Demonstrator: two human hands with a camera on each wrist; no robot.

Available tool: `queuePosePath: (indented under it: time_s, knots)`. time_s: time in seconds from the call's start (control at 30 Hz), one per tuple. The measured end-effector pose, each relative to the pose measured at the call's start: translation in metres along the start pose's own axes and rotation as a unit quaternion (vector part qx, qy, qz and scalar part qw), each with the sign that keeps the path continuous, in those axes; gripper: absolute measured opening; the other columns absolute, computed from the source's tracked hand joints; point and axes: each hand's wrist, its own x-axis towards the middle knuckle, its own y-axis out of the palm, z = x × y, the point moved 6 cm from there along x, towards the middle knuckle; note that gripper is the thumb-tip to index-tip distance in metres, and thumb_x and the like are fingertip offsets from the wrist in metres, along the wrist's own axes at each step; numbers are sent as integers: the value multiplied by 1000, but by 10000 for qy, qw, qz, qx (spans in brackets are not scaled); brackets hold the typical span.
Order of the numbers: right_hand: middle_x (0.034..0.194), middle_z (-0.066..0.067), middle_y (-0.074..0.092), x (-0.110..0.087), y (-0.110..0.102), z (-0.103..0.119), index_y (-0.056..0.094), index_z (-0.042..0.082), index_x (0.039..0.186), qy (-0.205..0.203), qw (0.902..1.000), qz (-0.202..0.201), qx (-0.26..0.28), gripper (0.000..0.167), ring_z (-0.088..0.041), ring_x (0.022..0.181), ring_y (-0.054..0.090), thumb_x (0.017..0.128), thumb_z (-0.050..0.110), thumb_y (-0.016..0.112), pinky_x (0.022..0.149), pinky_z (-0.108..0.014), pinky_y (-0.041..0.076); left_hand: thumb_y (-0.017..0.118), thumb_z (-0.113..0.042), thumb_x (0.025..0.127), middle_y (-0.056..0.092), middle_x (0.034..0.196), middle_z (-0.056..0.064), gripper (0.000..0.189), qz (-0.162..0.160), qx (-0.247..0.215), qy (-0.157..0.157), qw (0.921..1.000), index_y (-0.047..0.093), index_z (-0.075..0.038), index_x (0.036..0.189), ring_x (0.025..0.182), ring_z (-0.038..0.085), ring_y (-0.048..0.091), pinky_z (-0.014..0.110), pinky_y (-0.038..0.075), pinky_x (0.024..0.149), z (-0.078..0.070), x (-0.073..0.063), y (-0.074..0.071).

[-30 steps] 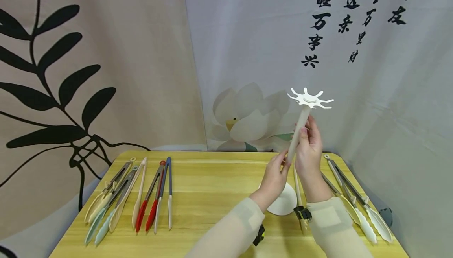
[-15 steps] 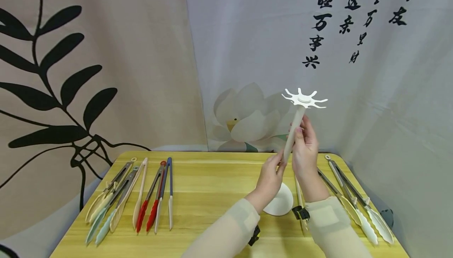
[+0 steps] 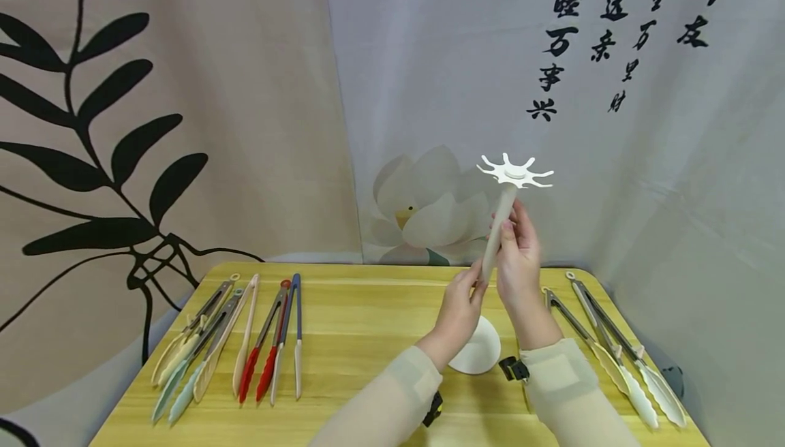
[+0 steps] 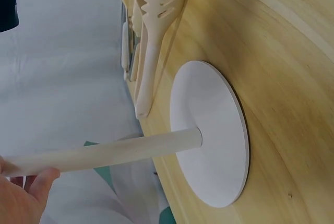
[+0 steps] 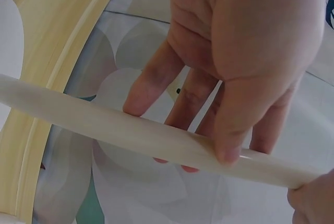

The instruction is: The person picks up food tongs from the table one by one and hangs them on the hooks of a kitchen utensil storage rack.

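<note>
Head view: pole [image 3: 503, 206] slants between left fingers [image 3: 469, 278] and higher right fingers [image 3: 525, 227].

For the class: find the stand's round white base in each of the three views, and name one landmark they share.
Head: round white base, right of centre, lower half.
Left wrist: round white base, right of centre.
Right wrist: round white base, cut off at the left edge.
Shared landmark: white pole.
</note>
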Motion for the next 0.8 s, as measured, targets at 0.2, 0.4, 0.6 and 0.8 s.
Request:
queuePosePath:
  time_s: [0.2, 0.4, 0.6, 0.8]
  knots:
    - [108, 0, 58, -1, 5, -4, 57, 17, 130, 93, 9999, -39, -53, 35, -11, 95, 60, 96, 9, 49, 77, -19, 51, 49, -21, 98, 60, 115, 2, 47, -28, 37, -140, 9999, 41, -22, 144, 104, 12, 59, 21, 51, 86, 5, -1, -5]
    - [107, 1, 59, -2, 10, -8, 57, 16, 129, 160, 9999, -29, -58, 35, -11, 96, 58, 97, 8, 48, 78, -19, 50, 50, -20, 98, 61, 114, 3, 46, -160, 206, -54, 9996, 43, -19, 143, 105, 14, 60, 25, 52, 87, 6, -2, -11]
    - [110, 1, 56, -3, 14, -11, 47, 11, 138, 369, 9989, 35, -279, 40, -11, 98, 56, 98, 9, 46, 80, -19, 51, 50, -18, 97, 62, 115, 3, 45, -266, 295, -45, 9992, 44, -18, 142, 107, 16, 60, 27, 52, 87, 8, -3, -16]
    - [113, 0, 54, -6, 24, -15, 42, 8, 142, 451, 9981, 230, -346, 44, -11, 100, 56, 99, 12, 46, 85, -19, 49, 50, -21, 98, 61, 114, 2, 44, -318, 334, -116, 9989, 45, -22, 142, 108, 15, 59, 27, 52, 87, 13, -5, -24]
